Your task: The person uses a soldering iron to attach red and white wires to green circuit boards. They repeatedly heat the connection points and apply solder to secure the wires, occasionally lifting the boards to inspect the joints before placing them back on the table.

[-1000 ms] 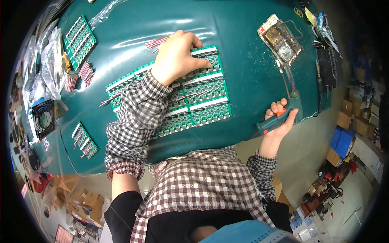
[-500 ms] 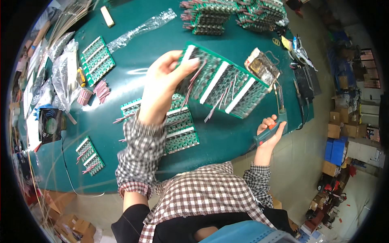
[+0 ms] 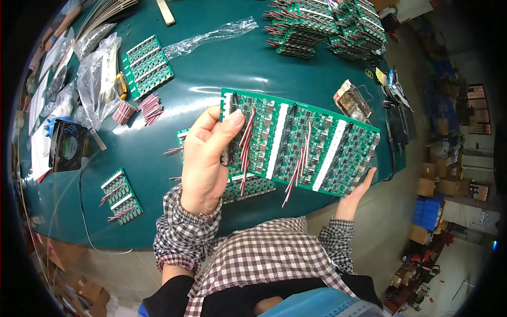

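My left hand (image 3: 208, 158) grips a green circuit board (image 3: 301, 142) by its left end, thumb on top. The board is held tilted above the table, with white connector strips, black parts and red-and-white wires hanging from its face. My right hand (image 3: 359, 193) is at the board's lower right corner, fingers mostly hidden behind it. Only a sliver of the soldering gun (image 3: 373, 160) it holds shows past the board's edge. Beneath my left hand, another circuit board (image 3: 252, 189) lies partly covered on the table.
Stacks of wired boards (image 3: 301, 26) stand at the back. A board (image 3: 148, 67), wire bundles (image 3: 150, 109), plastic bags (image 3: 99, 79) and a black fan (image 3: 68, 147) are on the left, with a smaller board (image 3: 121, 196) nearer. A stained soldering box (image 3: 353, 100) sits at the right.
The held board has come nearer and lower, turned more squarely to view, and now covers most of my right hand and the soldering gun. The view has shifted slightly.
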A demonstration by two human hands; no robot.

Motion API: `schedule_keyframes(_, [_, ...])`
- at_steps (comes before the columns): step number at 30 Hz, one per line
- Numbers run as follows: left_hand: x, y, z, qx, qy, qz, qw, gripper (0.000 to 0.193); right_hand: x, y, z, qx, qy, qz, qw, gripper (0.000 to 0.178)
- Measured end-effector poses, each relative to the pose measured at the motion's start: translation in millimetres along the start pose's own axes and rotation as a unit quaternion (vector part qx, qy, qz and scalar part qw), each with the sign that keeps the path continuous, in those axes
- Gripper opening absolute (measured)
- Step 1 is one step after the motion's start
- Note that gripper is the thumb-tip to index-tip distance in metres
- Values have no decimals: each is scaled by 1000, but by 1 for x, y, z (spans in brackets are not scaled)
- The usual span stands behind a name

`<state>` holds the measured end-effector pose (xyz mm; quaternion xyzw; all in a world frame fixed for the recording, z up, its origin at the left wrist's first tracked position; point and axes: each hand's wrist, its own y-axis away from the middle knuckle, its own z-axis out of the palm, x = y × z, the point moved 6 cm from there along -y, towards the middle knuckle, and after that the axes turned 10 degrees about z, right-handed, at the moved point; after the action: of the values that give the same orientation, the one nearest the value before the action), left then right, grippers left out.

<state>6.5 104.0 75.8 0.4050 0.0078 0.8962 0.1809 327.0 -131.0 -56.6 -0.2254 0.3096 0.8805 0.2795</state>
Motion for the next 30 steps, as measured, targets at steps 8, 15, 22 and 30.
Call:
schedule_keyframes(8, [1,-2,0,4,2,29,1000,19,-5,-1,-7,13,-9,-5,1000,39])
schedule_keyframes(15, [-3,-4,0,-2,5,22,1000,18,-6,0,-5,6,-7,-14,1000,41])
schedule_keyframes(22, [0,0,1,4,-15,21,1000,19,-4,4,-5,15,-1,-10,1000,40])
schedule_keyframes(30, [-3,0,-3,5,-12,4,1000,21,-8,6,-5,-3,10,-18,1000,41])
